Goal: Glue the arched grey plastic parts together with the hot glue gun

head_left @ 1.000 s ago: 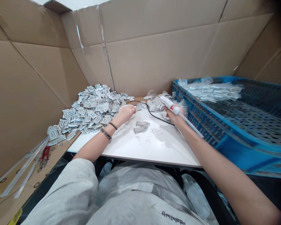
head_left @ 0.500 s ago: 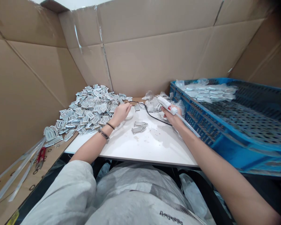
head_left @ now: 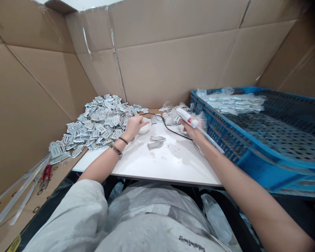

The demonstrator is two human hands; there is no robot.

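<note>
My right hand [head_left: 191, 128] is closed around a white glue gun [head_left: 187, 117], its nozzle angled up and left and a glue stick trailing from its rear. My left hand [head_left: 133, 126] has its fingers curled and its thumb stretched out to the right; what the fingers hold, if anything, is hidden. Just under that thumb is a white round dish-like piece [head_left: 144, 130], partly covered by the hand. Between my hands, two small grey arch-shaped pieces [head_left: 155, 144] lie on the white tabletop [head_left: 162, 166].
A large heap of similar grey pieces [head_left: 102, 122] rises at the left. Behind the glue gun lie clear plastic bags [head_left: 170, 115]. A blue crate [head_left: 246, 150] with white bagged items [head_left: 233, 103] stands right. A black cable [head_left: 170, 130] crosses the table. Red-handled pliers [head_left: 46, 174] lie left.
The left thumb has extended to the right, and more of the white round piece shows beneath it. My right hand and the glue gun stay almost where they were.
</note>
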